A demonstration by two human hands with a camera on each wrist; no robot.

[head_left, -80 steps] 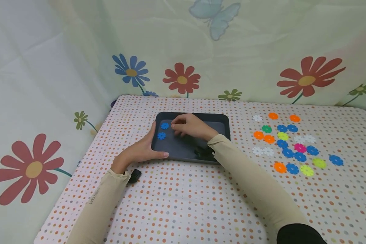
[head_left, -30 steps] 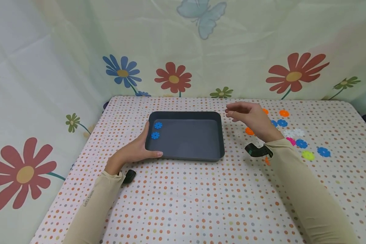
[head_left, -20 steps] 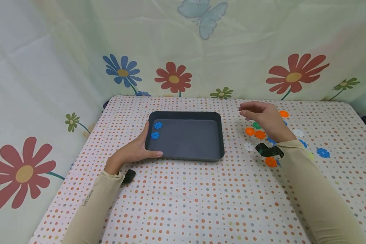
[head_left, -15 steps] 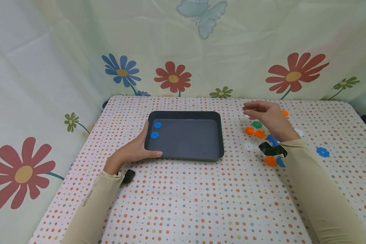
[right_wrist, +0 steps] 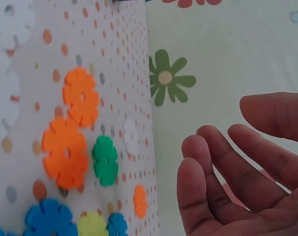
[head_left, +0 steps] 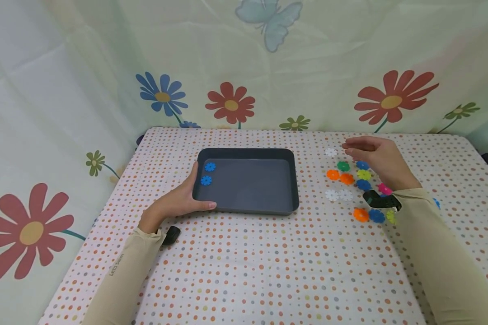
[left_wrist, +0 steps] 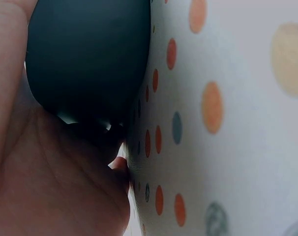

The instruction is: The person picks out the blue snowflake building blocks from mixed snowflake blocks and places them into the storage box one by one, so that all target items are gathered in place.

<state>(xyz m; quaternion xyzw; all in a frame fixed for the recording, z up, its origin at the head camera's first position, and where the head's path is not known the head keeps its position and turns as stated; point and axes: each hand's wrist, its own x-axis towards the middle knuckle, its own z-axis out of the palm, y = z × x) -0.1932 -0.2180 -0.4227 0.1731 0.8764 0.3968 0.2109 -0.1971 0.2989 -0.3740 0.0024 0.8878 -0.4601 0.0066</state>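
My left hand (head_left: 179, 196) grips the left end of a dark grey tray (head_left: 252, 189), thumb along its front rim and fingers at its left side. In the left wrist view the tray's wall (left_wrist: 90, 59) sits against the palm. Two blue notched plastic discs (head_left: 210, 167) lie at the tray's left side. My right hand (head_left: 380, 158) hovers above loose discs right of the tray, fingers loosely bent and holding nothing. The right wrist view shows its thumb apart from the fingertips, with a green disc (right_wrist: 105, 161) and orange discs (right_wrist: 65, 152) to the left.
White discs (head_left: 339, 195), a yellow disc (head_left: 363, 175), a pink disc (head_left: 384, 188) and several others lie on the dotted tablecloth (head_left: 244, 271). The right hand and forearm hide some. A flower-printed curtain (head_left: 325, 67) hangs behind the table.
My right hand has left the tray and moved right, over the scattered discs, still drifting right and uncovering some. My left hand stays at the tray. The head view has shifted slightly.
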